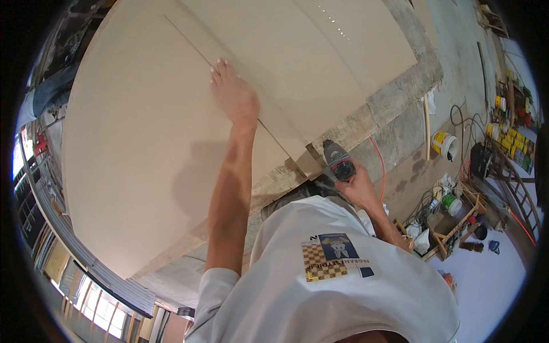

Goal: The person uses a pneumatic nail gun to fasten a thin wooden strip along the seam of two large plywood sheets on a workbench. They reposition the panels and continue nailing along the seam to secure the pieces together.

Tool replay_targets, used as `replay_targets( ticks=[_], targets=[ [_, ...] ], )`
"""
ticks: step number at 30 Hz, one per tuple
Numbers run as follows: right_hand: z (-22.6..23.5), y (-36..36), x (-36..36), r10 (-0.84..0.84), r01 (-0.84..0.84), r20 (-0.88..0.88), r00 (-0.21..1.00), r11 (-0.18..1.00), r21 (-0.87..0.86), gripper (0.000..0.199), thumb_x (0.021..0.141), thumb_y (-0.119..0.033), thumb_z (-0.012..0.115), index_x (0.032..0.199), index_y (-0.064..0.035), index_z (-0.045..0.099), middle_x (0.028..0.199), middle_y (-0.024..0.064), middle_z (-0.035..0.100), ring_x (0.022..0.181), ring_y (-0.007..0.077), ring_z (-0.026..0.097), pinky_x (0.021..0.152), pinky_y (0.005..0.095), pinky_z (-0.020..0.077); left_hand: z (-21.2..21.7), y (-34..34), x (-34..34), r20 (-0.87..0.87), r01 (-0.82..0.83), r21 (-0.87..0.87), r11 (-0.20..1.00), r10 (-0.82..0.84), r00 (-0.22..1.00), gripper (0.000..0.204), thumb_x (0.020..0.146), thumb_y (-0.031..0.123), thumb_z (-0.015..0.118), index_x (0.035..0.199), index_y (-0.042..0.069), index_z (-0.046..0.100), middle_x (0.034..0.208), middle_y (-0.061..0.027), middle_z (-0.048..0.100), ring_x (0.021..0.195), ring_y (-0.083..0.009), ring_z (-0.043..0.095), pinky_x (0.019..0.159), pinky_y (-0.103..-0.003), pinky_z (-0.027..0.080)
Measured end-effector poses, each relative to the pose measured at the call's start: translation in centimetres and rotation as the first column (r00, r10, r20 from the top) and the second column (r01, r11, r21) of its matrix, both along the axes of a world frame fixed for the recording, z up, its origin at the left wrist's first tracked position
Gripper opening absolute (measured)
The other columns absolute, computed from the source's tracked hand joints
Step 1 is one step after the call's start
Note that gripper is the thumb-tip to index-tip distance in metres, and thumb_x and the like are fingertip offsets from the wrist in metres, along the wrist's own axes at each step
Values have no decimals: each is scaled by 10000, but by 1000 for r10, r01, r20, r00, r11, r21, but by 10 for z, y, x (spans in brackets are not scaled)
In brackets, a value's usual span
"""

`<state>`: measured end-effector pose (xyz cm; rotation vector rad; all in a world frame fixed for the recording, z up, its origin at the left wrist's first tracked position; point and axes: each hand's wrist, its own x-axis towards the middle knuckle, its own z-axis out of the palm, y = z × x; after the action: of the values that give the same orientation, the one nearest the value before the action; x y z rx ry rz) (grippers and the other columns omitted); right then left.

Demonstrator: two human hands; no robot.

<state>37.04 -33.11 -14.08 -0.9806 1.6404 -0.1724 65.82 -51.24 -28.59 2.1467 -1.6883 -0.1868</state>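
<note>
The person's left hand point(233, 94) presses flat against a large beige ceiling board point(137, 148), fingers stretched out and together, the palm lying right on the thin seam point(189, 43) where this board meets the next beige panel point(297, 63). The hand grips nothing; it only bears on the surface. The right hand point(357, 186) is closed around the grey body of a power drill point(338, 160), which sits at the near edge of the boards, close to the rough concrete strip point(394, 103) that runs along them; whether its tip touches the board cannot be told. An orange cable point(380, 163) runs just beside that hand. Well to the right lie a white bucket with a yellow band point(445, 144), a wooden crate of tools point(452, 220) and tangled cords. The person wears a white long-sleeved shirt point(343, 286).
</note>
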Motion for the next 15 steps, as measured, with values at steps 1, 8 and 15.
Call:
replay_targets(
  ticks=[1,8,15],
  targets=[
    [-3,-1,1,10,-10,6,1000,999,-36,480,713,-65,744,1163,41,614,1043,257,669,1005,443,662,875,447,521,1,0,0,11,3,-6,1000,-3,1000,498,999,77,474,1485,-19,428,1617,-182,378,1493,-426,319,1217,-535,251],
    [-14,-37,38,119,-118,0,993,986,-116,440,749,-115,740,1134,47,603,1008,252,656,952,447,651,839,456,518,0,4,2,16,-1,-25,1000,1,1000,509,1005,87,484,1502,1,419,1631,-165,365,1510,-402,305,1226,-528,244],
    [-29,-69,67,179,-180,-15,984,977,-114,374,767,-132,712,1065,55,585,871,233,643,809,389,634,763,422,512,5,4,-1,-11,-9,-29,1000,9,1000,529,982,85,508,1499,5,425,1627,-159,371,1510,-389,308,1240,-511,219]
  ],
)
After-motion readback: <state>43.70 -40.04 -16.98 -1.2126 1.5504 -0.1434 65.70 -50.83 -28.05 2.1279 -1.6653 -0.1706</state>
